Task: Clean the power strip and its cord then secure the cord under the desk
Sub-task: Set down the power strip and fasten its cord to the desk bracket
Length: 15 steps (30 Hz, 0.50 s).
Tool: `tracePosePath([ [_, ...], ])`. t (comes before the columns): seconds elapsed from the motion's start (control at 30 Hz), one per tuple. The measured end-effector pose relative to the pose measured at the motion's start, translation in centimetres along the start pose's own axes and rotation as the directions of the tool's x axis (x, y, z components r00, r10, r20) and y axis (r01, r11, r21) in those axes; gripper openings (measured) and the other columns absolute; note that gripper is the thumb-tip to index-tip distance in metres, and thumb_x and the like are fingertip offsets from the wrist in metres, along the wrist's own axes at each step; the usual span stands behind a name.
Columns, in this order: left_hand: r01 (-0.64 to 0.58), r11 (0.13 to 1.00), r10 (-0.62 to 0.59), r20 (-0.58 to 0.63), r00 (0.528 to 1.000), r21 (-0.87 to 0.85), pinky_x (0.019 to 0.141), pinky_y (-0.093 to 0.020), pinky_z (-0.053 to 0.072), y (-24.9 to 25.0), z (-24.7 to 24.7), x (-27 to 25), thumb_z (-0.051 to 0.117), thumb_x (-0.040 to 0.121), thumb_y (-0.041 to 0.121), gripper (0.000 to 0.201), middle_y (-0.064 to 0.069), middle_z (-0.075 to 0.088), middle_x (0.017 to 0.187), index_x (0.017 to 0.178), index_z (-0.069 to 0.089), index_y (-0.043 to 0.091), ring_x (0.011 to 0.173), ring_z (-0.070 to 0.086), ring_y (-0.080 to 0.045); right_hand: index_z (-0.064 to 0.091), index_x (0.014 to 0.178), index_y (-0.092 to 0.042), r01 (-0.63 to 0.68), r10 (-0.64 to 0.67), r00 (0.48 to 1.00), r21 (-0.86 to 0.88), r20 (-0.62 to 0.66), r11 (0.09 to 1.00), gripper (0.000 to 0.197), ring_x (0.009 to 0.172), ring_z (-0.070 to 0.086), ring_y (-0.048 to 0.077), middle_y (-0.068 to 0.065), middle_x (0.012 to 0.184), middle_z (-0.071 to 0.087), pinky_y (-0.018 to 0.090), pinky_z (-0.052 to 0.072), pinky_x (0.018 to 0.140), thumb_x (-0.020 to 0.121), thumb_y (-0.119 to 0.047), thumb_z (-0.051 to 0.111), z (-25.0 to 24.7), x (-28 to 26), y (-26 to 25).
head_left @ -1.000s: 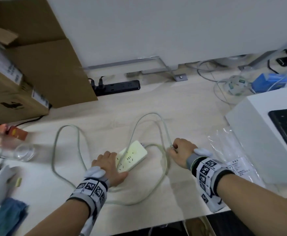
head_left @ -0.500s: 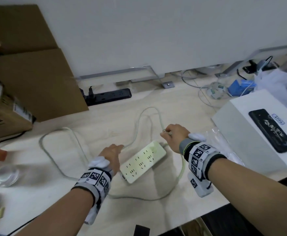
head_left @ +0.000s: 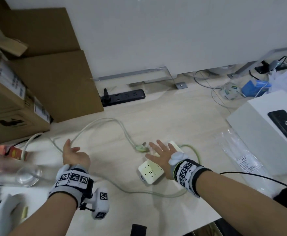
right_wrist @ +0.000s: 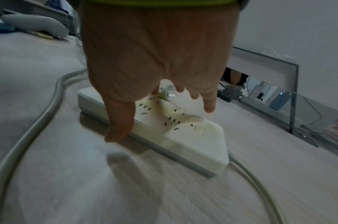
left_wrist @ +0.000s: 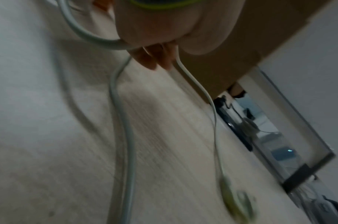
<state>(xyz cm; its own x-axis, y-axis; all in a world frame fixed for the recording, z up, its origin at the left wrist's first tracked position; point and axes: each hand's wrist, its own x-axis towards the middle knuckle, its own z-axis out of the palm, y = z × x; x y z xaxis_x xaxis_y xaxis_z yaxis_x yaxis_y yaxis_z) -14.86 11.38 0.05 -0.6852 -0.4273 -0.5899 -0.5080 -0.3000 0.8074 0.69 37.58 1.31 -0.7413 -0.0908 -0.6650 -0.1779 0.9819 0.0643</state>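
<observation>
A yellowed white power strip lies flat on the light wooden desk. Its pale cord loops around it, and the plug lies loose just left of the strip. My right hand hovers spread over the strip's far half with straight fingers, its thumb down by the strip's side edge. My left hand is further left. In the left wrist view the cord runs through its curled fingers.
Cardboard boxes stand at the back left, with a black power strip beside them. A white box and a plastic bag lie on the right. A glass and a red carton sit left. The desk's front edge is close.
My right hand has let go of the cord end and opened over the strip, which now lies further right. My left hand has left the strip and taken the cord to the left.
</observation>
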Motion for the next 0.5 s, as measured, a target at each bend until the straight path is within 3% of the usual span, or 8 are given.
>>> tracePosePath([
  [0.07, -0.087, 0.967, 0.115, -0.101, 0.988, 0.241, 0.103, -0.038, 0.038, 0.3, -0.3, -0.7, 0.061, 0.087, 0.035, 0.040, -0.001, 0.057, 0.108, 0.119, 0.056, 0.012, 0.103, 0.051, -0.022, 0.011, 0.151, -0.027, -0.039, 0.037, 0.999, 0.042, 0.034, 0.998, 0.083, 0.145, -0.012, 0.030, 0.006, 0.159, -0.014, 0.053, 0.008, 0.116, 0.086, -0.017, 0.062, -0.7, 0.0, -0.3],
  [0.1, -0.205, 0.850, 0.255, -0.038, 0.966, 0.486, 0.105, -0.040, 0.035, 0.0, -0.4, -1.1, 0.060, 0.088, 0.030, 0.050, -0.007, 0.051, 0.128, 0.133, 0.046, 0.011, 0.117, 0.048, -0.025, 0.019, 0.148, -0.023, -0.036, 0.034, 0.999, 0.068, 0.030, 0.997, 0.075, 0.145, -0.001, 0.031, 0.009, 0.159, 0.000, 0.052, 0.013, 0.115, 0.086, -0.019, 0.061, -1.1, 0.0, -0.4],
  [0.17, -0.513, 0.299, 0.443, 0.359, 0.821, 0.805, 0.111, -0.043, 0.027, -1.4, 0.0, -1.8, 0.058, 0.088, 0.023, 0.059, -0.010, 0.030, 0.150, 0.143, 0.035, 0.021, 0.136, 0.032, -0.030, 0.029, 0.137, -0.022, -0.032, 0.037, 0.998, 0.102, -0.047, 0.994, 0.069, 0.130, 0.033, 0.032, 0.008, 0.141, 0.034, 0.047, 0.030, 0.103, 0.080, -0.029, 0.068, -1.5, -0.2, -0.1],
  [0.2, -0.641, 0.091, 0.440, 0.547, 0.712, 0.762, 0.112, -0.043, 0.026, -2.1, 0.3, -2.1, 0.058, 0.088, 0.026, 0.060, -0.009, 0.028, 0.152, 0.143, 0.035, 0.024, 0.138, 0.030, -0.030, 0.031, 0.130, -0.024, -0.051, 0.068, 0.991, 0.141, -0.116, 0.989, 0.070, 0.115, 0.043, 0.029, 0.005, 0.127, 0.043, 0.042, 0.036, 0.094, 0.074, -0.037, 0.071, -1.7, -0.4, 0.2],
  [0.23, -0.742, -0.007, 0.380, 0.688, 0.618, 0.671, 0.111, -0.043, 0.028, -2.8, 0.7, -2.8, 0.058, 0.087, 0.031, 0.058, -0.008, 0.032, 0.150, 0.140, 0.039, 0.024, 0.136, 0.032, -0.030, 0.031, 0.125, -0.026, -0.090, 0.130, 0.973, 0.204, -0.190, 0.975, 0.071, 0.104, 0.048, 0.026, 0.002, 0.117, 0.045, 0.038, 0.039, 0.085, 0.070, -0.046, 0.072, -2.0, -0.8, 0.7],
  [0.33, -0.938, 0.025, 0.107, 0.932, 0.346, 0.346, 0.103, -0.039, 0.040, -5.0, 2.2, -5.0, 0.058, 0.080, 0.045, 0.053, -0.004, 0.054, 0.131, 0.128, 0.054, 0.023, 0.120, 0.051, -0.027, 0.026, 0.126, -0.029, -0.293, 0.496, 0.820, 0.534, -0.286, 0.793, 0.083, 0.093, 0.051, 0.027, 0.005, 0.111, 0.048, 0.036, 0.045, 0.075, 0.061, -0.051, 0.072, -3.9, -2.6, 3.6],
  [0.43, -0.977, 0.048, -0.261, 0.947, 0.187, 0.206, 0.097, -0.034, 0.044, -7.3, 2.7, -8.1, 0.054, 0.073, 0.064, 0.060, 0.009, 0.056, 0.122, 0.123, 0.054, 0.031, 0.110, 0.054, -0.013, 0.000, 0.139, -0.044, -0.290, 0.806, 0.561, 0.868, -0.186, 0.402, 0.110, 0.100, 0.054, 0.035, 0.009, 0.116, 0.050, 0.047, 0.048, 0.088, 0.059, -0.051, 0.075, -5.9, -5.0, 8.1],
  [0.5, -0.992, -0.015, -0.490, 0.863, 0.120, 0.129, 0.092, -0.034, 0.048, -8.3, 2.8, -10.3, 0.054, 0.065, 0.077, 0.068, 0.016, 0.057, 0.116, 0.120, 0.049, 0.038, 0.104, 0.057, -0.008, -0.013, 0.139, -0.051, -0.212, 0.896, 0.443, 0.967, -0.034, 0.141, 0.119, 0.112, 0.051, 0.035, 0.011, 0.128, 0.047, 0.051, 0.043, 0.098, 0.060, -0.053, 0.076, -6.0, -6.4, 11.2],
])
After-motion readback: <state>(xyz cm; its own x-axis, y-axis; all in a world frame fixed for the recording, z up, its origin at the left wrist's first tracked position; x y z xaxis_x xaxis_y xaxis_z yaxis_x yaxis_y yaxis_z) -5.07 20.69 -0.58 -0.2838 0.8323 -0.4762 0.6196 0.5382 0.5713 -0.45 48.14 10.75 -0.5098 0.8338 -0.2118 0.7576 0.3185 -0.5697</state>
